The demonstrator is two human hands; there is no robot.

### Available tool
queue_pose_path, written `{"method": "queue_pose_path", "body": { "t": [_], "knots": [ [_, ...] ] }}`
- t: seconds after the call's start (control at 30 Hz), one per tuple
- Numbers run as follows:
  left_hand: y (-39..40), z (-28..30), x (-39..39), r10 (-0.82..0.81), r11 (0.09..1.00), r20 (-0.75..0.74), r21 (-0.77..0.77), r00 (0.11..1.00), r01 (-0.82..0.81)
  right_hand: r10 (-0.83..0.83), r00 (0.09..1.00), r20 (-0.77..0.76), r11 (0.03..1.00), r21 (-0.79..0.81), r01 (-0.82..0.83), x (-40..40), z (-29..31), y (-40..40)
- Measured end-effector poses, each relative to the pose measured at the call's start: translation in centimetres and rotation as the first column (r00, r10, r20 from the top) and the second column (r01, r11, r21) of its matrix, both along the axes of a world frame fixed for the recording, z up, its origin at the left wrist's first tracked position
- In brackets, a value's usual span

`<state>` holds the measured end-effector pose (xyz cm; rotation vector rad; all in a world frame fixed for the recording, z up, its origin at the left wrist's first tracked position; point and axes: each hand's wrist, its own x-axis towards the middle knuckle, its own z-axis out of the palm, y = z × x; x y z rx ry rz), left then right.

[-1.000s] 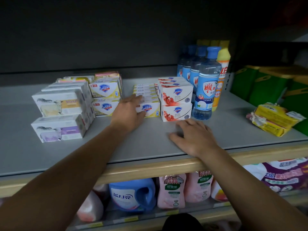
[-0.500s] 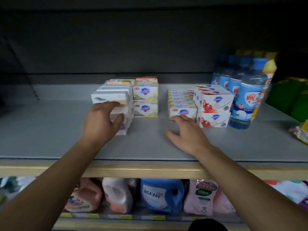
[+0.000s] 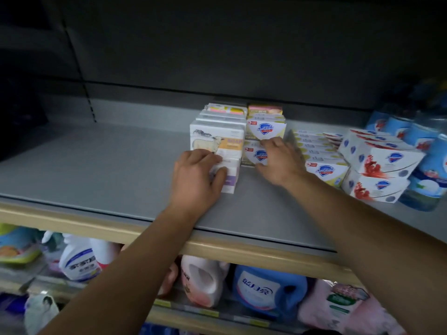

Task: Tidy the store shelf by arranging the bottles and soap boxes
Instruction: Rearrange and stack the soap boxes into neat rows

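Dim store aisle | grey shelf board [image 3: 96,165] with tan front edge [image 3: 72,221] | dark back panel [image 3: 242,44] behind

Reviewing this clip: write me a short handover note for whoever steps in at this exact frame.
Left hand: fingers curled round the front of the lower white soap box in the leftmost stack; grip on.
Right hand: fingers on the front of the lower shield-logo box in the next stack; grasp unclear.
Further right: a row of flat yellow-edged boxes, two stacked pomegranate boxes, then blue-capped bottles at the shelf's right end.
Done: boxes sit grouped by kind.
Left: probably squaring the two left stacks and closing the gaps; the shelf is bare to the left.
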<state>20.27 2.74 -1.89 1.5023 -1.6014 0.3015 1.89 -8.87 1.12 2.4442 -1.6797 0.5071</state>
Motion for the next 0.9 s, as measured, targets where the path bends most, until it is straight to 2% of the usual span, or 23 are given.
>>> {"method": "queue_pose_path", "body": {
  "t": [0.2,0.3,0.47,0.63,0.77,0.83,0.9],
  "knots": [
    [-0.2,-0.1,0.0,0.004,1.0,-0.023,0.001,1.0,-0.004,-0.122,0.989,-0.086,0.988,-0.102,0.113,0.3,-0.4,-0.4],
    [-0.2,-0.2,-0.1,0.009,1.0,-0.025,-0.014,1.0,-0.01,-0.129,0.989,-0.069,0.989,-0.08,0.123,0.3,0.3,0.0],
    [-0.2,-0.3,-0.1,0.012,1.0,-0.014,-0.013,1.0,-0.012,-0.114,0.96,0.256,0.981,0.181,0.068,0.0,1.8,1.1],
    [-0.2,-0.1,-0.2,0.008,1.0,0.029,-0.013,1.0,-0.008,-0.092,0.874,0.477,0.979,0.202,-0.007,-1.8,2.5,3.9],
    [0.3,0.1,-0.5,0.035,0.999,0.09,-0.031,0.995,-0.033,-0.1,0.761,0.641,0.97,0.233,-0.069,-3.9,1.9,6.7],
    [0.9,0.5,-1.0,0.036,0.994,0.125,-0.106,0.992,-0.023,-0.08,0.694,0.716,0.968,0.221,-0.116,-5.2,1.3,7.9],
    [1.6,1.0,-2.3,-0.037,0.98,0.135,-0.187,0.99,0.062,-0.055,0.618,0.784,0.967,0.196,-0.162,-6.5,0.7,9.2]
  ]
}}
